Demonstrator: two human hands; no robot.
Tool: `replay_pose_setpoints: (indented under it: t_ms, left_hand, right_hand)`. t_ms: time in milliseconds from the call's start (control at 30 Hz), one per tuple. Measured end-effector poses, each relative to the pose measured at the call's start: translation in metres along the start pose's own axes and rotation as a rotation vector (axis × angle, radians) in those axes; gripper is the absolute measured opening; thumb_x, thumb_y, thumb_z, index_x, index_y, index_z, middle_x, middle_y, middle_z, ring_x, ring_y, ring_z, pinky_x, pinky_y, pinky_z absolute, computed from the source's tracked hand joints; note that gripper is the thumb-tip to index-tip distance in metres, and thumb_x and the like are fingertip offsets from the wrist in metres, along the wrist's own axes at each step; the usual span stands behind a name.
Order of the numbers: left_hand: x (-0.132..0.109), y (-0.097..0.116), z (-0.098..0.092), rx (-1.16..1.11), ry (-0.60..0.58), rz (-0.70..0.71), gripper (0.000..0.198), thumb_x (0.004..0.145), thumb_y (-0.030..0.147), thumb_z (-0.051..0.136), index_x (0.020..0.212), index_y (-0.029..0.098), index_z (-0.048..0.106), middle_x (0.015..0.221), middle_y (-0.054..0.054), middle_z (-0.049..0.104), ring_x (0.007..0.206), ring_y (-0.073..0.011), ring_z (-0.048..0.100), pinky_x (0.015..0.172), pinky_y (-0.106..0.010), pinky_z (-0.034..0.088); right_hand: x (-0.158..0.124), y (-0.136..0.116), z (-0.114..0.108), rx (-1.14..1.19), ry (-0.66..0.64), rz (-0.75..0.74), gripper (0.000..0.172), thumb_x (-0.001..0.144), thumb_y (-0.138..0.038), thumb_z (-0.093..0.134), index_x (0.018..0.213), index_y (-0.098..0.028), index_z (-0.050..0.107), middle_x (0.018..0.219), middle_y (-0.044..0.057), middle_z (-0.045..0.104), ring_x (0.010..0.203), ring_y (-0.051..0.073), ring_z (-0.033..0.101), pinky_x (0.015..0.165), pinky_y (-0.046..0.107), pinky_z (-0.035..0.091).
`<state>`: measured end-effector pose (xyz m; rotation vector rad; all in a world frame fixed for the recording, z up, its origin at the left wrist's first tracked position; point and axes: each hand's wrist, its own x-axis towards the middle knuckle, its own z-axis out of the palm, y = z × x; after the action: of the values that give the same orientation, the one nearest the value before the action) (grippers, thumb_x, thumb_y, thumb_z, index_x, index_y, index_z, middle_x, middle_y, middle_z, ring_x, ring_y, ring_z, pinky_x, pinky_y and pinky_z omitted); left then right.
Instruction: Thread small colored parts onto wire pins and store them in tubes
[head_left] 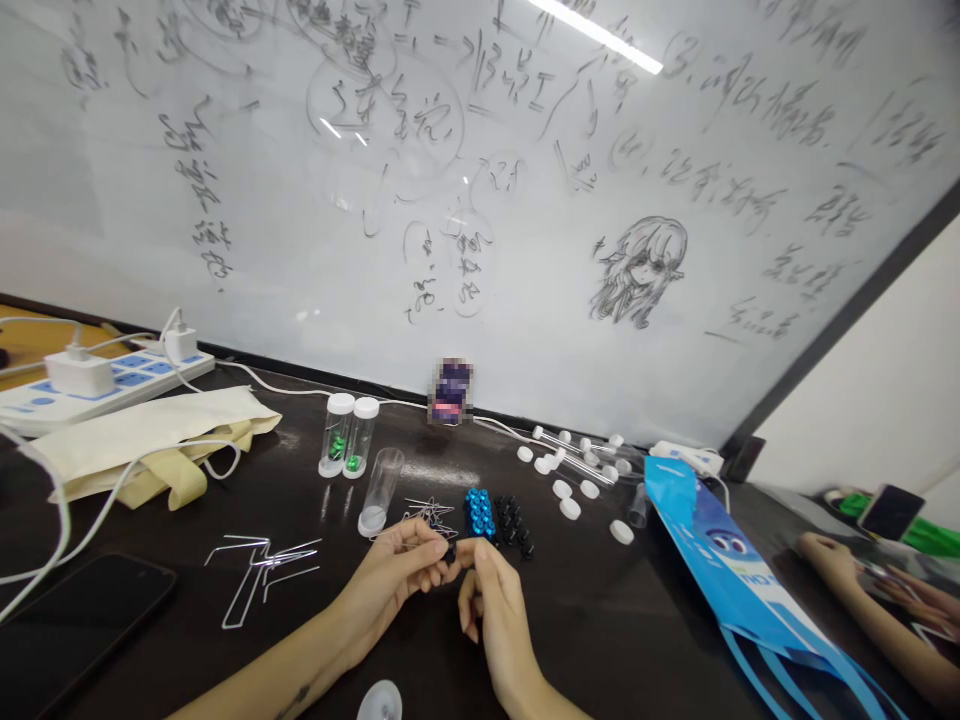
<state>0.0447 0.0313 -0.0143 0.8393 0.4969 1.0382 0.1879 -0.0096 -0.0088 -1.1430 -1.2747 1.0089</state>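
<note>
Both hands meet at the front middle of the table. My left hand [401, 570] pinches a small black part [450, 552] between thumb and fingertips. From the other side, my right hand [495, 605] has its thumb and forefinger pressed together at the same part; fingers partly hide it. A thin metal rod shows by my left fingers; I cannot tell whether it is held. Just behind lie thin bent metal rods [431, 513], a block of small blue parts [480, 512] and rows of small black parts [513, 525]. A clear tube [382, 488] with a white base stands behind my left hand.
Two capped tubes [349, 437] hold green parts. More bent rods [262, 565] and a dark phone [86, 630] lie left. White caps [570, 508], clear tubes and a blue bag [720, 560] are right. A round translucent piece [380, 702] lies in front. Another person's hands [862, 575] are far right.
</note>
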Motion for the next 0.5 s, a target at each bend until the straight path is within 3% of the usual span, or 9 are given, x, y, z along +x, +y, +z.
replay_pose_setpoints:
  t_ms: [67,167,333,500]
  left_hand:
    - [0.0005,0.0004,0.0004,0.000,0.002,-0.001,0.017,0.075,0.026,0.074,0.071,0.014,0.062,0.064,-0.002,0.066,0.056,-0.0085,0.055,0.056,-0.018,0.039]
    - [0.0009,0.0014,0.0013,-0.006,0.009,-0.004,0.017,0.075,0.026,0.074,0.071,0.014,0.063,0.064,-0.001,0.065,0.056,-0.0081,0.055,0.057,-0.018,0.040]
    - [0.0001,0.0011,0.0011,-0.005,0.013,-0.012,0.018,0.075,0.026,0.074,0.070,0.014,0.062,0.063,-0.002,0.066,0.056,-0.0078,0.055,0.056,-0.018,0.040]
    - [0.0000,-0.0011,-0.0015,0.000,0.011,-0.004,0.017,0.075,0.025,0.074,0.071,0.014,0.062,0.064,-0.001,0.066,0.057,-0.0079,0.055,0.057,-0.018,0.040]
  right_hand:
    - [-0.0002,0.0001,-0.0001,0.009,0.006,0.001,0.045,0.095,-0.053,0.040,0.091,-0.013,0.061,0.058,-0.002,0.052,0.037,0.004,0.037,0.032,0.012,0.026]
    - [-0.0008,-0.0001,0.0001,0.029,0.016,-0.004,0.041,0.094,-0.053,0.041,0.101,-0.016,0.058,0.077,0.002,0.059,0.039,0.003,0.040,0.031,0.012,0.026]
    - [-0.0014,0.0004,0.0006,0.017,0.004,0.006,0.049,0.095,-0.054,0.038,0.082,-0.012,0.060,0.057,-0.002,0.050,0.037,0.004,0.037,0.032,0.012,0.026]
    - [-0.0009,0.0001,0.0006,0.034,0.014,-0.015,0.042,0.095,-0.052,0.040,0.102,-0.016,0.059,0.077,0.002,0.059,0.039,0.003,0.040,0.031,0.012,0.026]
